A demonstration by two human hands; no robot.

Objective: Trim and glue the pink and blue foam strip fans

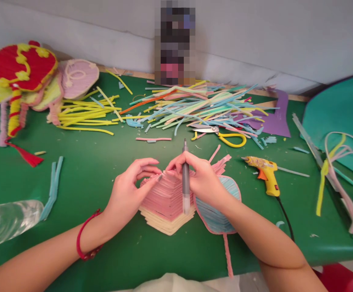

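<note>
A leaf-shaped craft piece [164,205] made of pink and cream chenille strips lies on the green table [103,170] in front of me. My left hand [130,190], a red bracelet on its wrist, pinches the pink strips at the piece's top with curled fingers. My right hand [199,178] also presses on the strips there. A grey pen-like tool [185,178] stands between its fingers, tip up. Under my right wrist lies a light blue leaf piece [222,211] edged in pink, with a pink stem hanging over the table edge.
A yellow glue gun [266,174] lies to the right, its black cord trailing off the front edge. Yellow-handled scissors [225,136] rest by a pile of coloured strips [194,105]. Finished red, yellow and pink pieces [24,77] sit far left. A clear bottle [6,221] lies near left.
</note>
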